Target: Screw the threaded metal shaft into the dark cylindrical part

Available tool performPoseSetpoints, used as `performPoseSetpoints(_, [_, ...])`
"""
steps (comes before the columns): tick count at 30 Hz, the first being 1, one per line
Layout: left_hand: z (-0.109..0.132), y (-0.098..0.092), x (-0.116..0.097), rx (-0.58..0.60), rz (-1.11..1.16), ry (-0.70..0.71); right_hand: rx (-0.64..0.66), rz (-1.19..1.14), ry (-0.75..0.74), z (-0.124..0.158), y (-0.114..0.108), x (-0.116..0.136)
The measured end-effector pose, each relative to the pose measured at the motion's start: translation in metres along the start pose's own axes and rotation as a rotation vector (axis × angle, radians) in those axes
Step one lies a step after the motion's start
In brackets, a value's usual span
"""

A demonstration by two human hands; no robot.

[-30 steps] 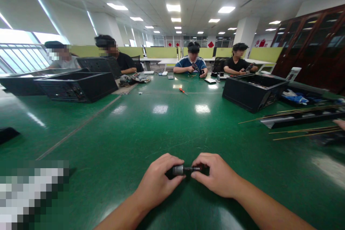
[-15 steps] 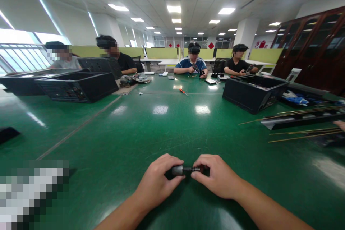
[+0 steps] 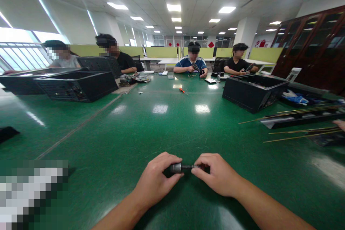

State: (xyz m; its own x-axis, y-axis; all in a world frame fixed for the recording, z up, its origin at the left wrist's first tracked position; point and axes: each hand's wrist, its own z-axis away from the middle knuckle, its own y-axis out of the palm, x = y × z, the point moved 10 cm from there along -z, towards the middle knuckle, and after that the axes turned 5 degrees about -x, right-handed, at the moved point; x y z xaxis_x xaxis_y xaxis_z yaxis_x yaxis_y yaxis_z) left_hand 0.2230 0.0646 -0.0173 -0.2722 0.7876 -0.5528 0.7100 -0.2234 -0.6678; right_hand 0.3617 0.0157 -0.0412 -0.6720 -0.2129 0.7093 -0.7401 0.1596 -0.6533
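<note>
Low in the head view, both my hands meet over the green table (image 3: 161,129). My left hand (image 3: 155,181) is closed round the thick grey end of a small dark metal tool (image 3: 180,168). My right hand (image 3: 217,176) pinches the thin shaft end of the same tool between thumb and fingers. The tool lies level between the two hands, just above the table top. Its far ends are hidden inside my fingers.
Open black computer cases stand at the left (image 3: 78,85) and right (image 3: 252,91). Thin brass rods (image 3: 299,134) and a black panel lie at the right. A red screwdriver (image 3: 183,91) lies mid-table. Several people sit working at the far side. A blurred patch covers the lower left.
My hands and the tool have stayed almost in place; the view shifted very slightly. One brass rod at the right lies a little further left.
</note>
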Motion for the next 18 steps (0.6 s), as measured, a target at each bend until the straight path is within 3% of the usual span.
performPoseSetpoints(18, [-0.002,-0.012,0.006,-0.021,-0.084,-0.008,0.039,0.016,-0.041,0.000,0.005,0.001])
